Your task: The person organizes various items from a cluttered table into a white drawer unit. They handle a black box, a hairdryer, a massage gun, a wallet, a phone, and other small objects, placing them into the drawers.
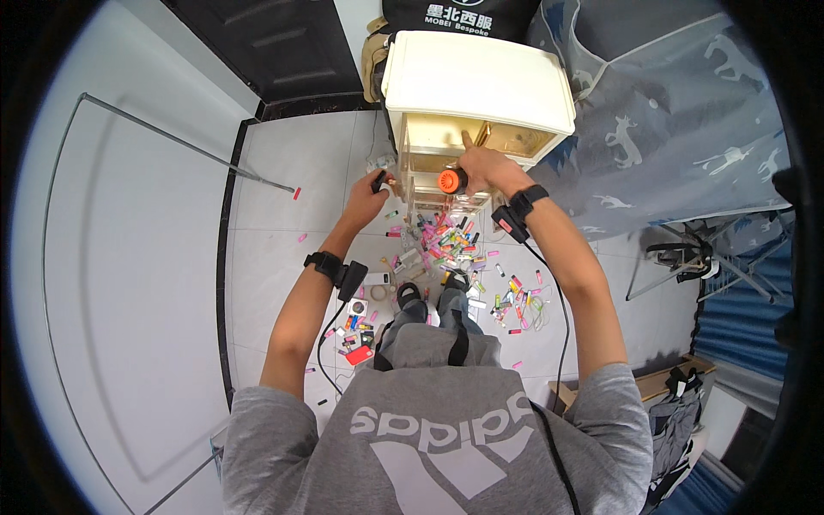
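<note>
A cream plastic cabinet (pixel 479 77) with clear fronts stands before me, its upper left compartment (pixel 438 132) open. My right hand (pixel 489 168) is at this opening, its index finger stretched towards the inside. In that hand is a black cylindrical object with an orange slotted end (pixel 449 182). Left of the cabinet, my left hand (pixel 367 199) has its fingers closed around a small black object (pixel 378 181); what it is cannot be told. A brown translucent panel (pixel 518 140) covers the compartment's right side. Clear lower fronts (pixel 450 203) jut out beneath.
Many small coloured stick-shaped items (pixel 450 241) lie scattered on the tiled floor (pixel 277 270) around my feet. A white box (pixel 377 279) and a red box (pixel 359 355) are left of my legs. A grey patterned curtain (pixel 669 129) hangs right; a metal rail (pixel 187 135) runs along the left wall.
</note>
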Action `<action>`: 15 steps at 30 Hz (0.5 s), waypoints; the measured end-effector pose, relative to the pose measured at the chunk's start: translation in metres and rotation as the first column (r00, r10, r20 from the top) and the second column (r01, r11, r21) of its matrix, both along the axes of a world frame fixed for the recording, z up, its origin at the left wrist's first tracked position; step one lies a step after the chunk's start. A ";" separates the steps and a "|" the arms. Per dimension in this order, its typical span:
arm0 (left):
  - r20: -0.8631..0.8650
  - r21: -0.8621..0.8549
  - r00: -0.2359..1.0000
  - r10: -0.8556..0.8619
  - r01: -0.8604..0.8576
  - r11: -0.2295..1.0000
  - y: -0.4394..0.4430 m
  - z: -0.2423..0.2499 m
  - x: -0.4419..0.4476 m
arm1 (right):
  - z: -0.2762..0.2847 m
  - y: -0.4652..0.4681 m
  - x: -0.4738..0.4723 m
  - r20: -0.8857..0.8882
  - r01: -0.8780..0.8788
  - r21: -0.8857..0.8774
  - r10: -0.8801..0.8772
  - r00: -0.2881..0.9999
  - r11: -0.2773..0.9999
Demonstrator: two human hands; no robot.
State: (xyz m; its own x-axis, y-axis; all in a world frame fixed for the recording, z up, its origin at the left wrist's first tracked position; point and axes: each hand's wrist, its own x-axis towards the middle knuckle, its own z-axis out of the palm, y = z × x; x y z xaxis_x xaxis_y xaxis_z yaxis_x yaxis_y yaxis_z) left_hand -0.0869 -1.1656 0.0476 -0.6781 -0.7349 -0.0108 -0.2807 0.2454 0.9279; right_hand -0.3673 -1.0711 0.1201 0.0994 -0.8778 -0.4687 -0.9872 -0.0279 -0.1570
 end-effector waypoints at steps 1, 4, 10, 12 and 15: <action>0.025 -0.068 0.999 0.033 -0.032 0.997 -0.002 -0.001 0.006 | -0.001 -0.006 0.002 -0.056 0.062 0.028 -0.061 0.997 0.998; 0.009 -0.075 0.998 0.066 -0.065 0.995 -0.006 0.002 0.018 | -0.006 -0.018 0.004 -0.170 0.212 0.033 -0.203 0.964 0.977; 0.002 -0.223 0.999 0.045 -0.044 0.974 -0.005 0.009 0.022 | -0.015 -0.001 0.013 -0.226 0.226 0.033 -0.213 0.951 0.974; -0.017 -0.260 0.999 0.049 -0.052 0.964 -0.003 0.006 0.021 | -0.014 0.022 0.018 -0.232 0.216 0.033 -0.203 0.951 0.976; 0.021 -0.177 0.991 0.130 -0.124 0.976 -0.006 -0.003 0.021 | -0.009 0.069 0.025 -0.130 0.331 0.034 -0.324 0.937 0.943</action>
State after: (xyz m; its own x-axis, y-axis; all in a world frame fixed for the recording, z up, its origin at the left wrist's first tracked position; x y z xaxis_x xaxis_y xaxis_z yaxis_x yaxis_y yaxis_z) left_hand -0.0662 -1.1713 0.0446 -0.5802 -0.8076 0.1054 -0.3494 0.3637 0.8635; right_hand -0.3425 -1.0020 0.1115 -0.2498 -0.8246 -0.5075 -0.9518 0.3055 -0.0280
